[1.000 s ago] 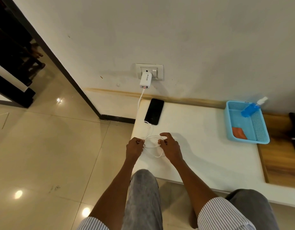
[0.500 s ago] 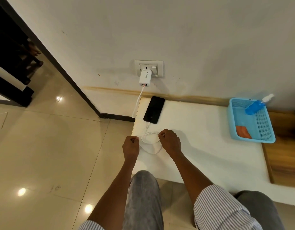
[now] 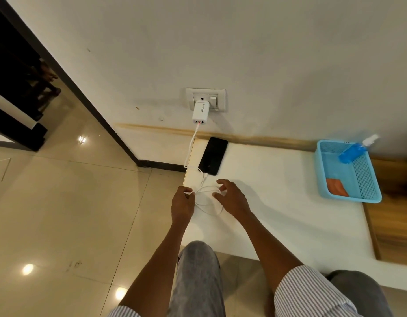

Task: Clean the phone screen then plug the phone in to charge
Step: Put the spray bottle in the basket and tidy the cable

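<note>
The phone point(image 3: 213, 156) looks already plugged in below the charger point(image 3: 200, 112), while the left hand point(image 3: 182, 203) pinches the spare cable point(image 3: 208, 199) and the right hand point(image 3: 232, 197) hovers with spread fingers.

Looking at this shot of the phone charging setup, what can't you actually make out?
- Head view: cable plug at the phone is too small to show if seated.
- Left hand covers where it pinches the cable.
- Basket wall partly hides the spray bottle.
- Charger logo unreadable.
</note>
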